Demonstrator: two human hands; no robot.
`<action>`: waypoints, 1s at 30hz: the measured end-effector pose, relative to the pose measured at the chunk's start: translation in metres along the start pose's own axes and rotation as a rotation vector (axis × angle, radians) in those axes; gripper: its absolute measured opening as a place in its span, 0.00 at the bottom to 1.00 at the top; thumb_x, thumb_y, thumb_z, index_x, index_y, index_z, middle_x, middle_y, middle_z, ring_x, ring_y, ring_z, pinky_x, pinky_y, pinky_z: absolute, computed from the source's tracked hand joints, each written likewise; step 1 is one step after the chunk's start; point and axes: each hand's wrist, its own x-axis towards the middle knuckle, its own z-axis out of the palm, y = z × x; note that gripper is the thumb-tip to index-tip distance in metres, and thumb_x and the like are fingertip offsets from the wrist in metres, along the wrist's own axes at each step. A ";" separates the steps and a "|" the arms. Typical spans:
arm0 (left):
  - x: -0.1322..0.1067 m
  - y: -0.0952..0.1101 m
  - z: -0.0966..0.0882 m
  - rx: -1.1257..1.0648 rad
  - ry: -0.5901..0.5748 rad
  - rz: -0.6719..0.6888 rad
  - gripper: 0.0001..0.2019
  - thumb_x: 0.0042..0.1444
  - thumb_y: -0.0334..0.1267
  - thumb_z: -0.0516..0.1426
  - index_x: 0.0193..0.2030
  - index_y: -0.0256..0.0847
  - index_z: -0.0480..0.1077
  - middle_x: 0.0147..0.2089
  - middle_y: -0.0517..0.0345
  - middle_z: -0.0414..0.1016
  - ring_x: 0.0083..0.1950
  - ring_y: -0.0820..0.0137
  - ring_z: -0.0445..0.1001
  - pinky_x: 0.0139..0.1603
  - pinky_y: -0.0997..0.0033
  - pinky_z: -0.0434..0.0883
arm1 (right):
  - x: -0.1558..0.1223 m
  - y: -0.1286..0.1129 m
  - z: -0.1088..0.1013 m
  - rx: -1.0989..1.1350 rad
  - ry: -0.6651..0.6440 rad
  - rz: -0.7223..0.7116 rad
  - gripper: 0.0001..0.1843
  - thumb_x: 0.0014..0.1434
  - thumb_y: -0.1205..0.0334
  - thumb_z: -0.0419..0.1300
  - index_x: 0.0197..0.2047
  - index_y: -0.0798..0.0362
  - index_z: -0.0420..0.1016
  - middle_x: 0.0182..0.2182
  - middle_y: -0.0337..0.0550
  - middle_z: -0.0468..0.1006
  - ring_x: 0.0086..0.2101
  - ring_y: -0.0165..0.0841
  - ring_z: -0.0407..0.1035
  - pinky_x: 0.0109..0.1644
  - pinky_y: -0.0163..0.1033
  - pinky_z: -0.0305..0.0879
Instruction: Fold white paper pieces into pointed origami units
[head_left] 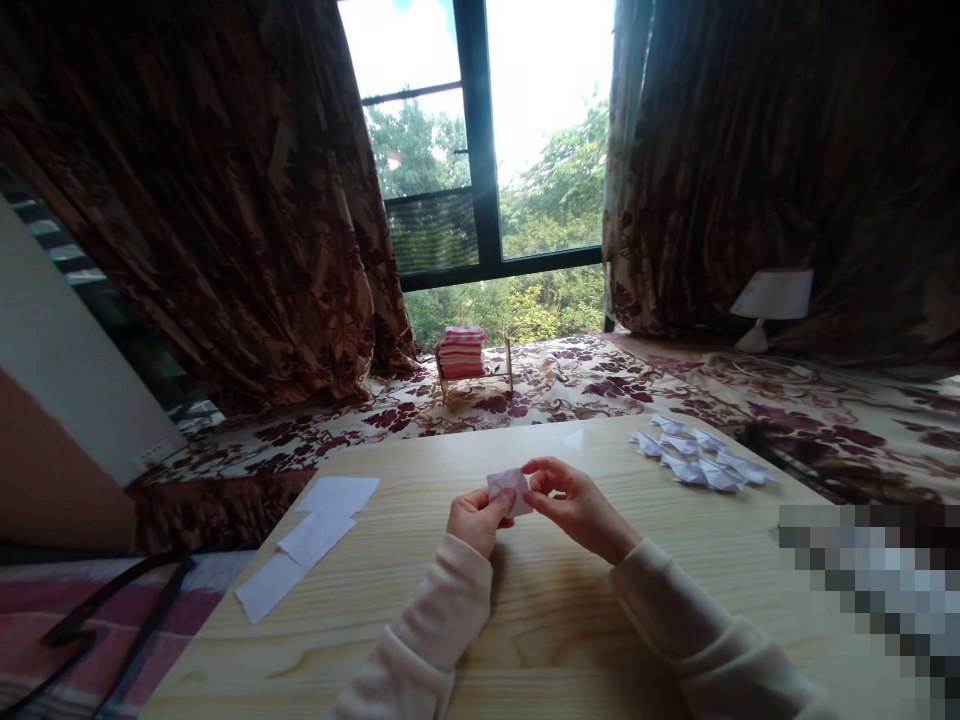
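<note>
A small folded piece of white paper [504, 486] is held up over the middle of the wooden table [405, 640]. My left hand [477, 515] pinches it from the left, thumb across its front. At its right edge, my right hand [574, 500] has thumb and forefinger closed on the paper, the other fingers curled. Flat white paper sheets [311, 540] lie overlapping on the table's left side. Several folded white paper pieces [694, 455] with pointed corners sit grouped at the far right of the table.
Behind the table, a floral-covered ledge [570, 385] bears a small rack with folded pink-striped cloths [461, 352] and a white lamp [772, 300]. Patterned curtains [300, 200] flank the window. A pixelated patch [885, 590] covers the right edge.
</note>
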 end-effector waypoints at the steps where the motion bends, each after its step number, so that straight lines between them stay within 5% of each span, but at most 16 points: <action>1: 0.000 -0.001 0.000 0.005 -0.002 0.004 0.16 0.58 0.41 0.54 0.51 0.37 0.65 0.51 0.51 0.68 0.46 0.64 0.70 0.44 0.58 0.71 | 0.000 0.000 0.000 0.000 0.001 -0.001 0.11 0.51 0.59 0.58 0.39 0.53 0.67 0.23 0.34 0.67 0.26 0.28 0.63 0.27 0.33 0.58; 11: -0.003 0.002 0.001 0.035 -0.007 0.049 0.15 0.58 0.41 0.54 0.49 0.36 0.65 0.49 0.53 0.68 0.45 0.64 0.71 0.43 0.59 0.71 | 0.001 0.001 0.001 -0.017 0.028 0.016 0.09 0.50 0.59 0.59 0.35 0.53 0.68 0.23 0.35 0.67 0.26 0.28 0.63 0.27 0.33 0.60; 15: -0.001 0.002 0.000 -0.011 -0.008 0.097 0.15 0.55 0.45 0.57 0.40 0.34 0.71 0.36 0.57 0.74 0.35 0.70 0.72 0.36 0.67 0.71 | 0.004 0.000 -0.003 -0.027 0.021 0.023 0.07 0.49 0.60 0.59 0.30 0.54 0.67 0.24 0.36 0.67 0.27 0.29 0.63 0.27 0.33 0.62; 19: 0.011 0.006 -0.004 -0.087 -0.016 0.145 0.22 0.41 0.52 0.64 0.33 0.32 0.77 0.24 0.56 0.75 0.26 0.72 0.69 0.29 0.73 0.67 | 0.012 0.000 -0.010 -0.028 -0.017 0.034 0.07 0.49 0.61 0.60 0.33 0.53 0.68 0.25 0.37 0.69 0.27 0.29 0.64 0.28 0.33 0.64; 30: 0.040 0.012 0.003 -0.149 -0.108 0.177 0.19 0.45 0.51 0.62 0.35 0.35 0.78 0.26 0.54 0.76 0.28 0.70 0.68 0.30 0.73 0.65 | 0.027 0.020 -0.013 -0.023 0.065 0.090 0.11 0.53 0.59 0.58 0.40 0.52 0.67 0.26 0.37 0.68 0.27 0.29 0.65 0.28 0.33 0.65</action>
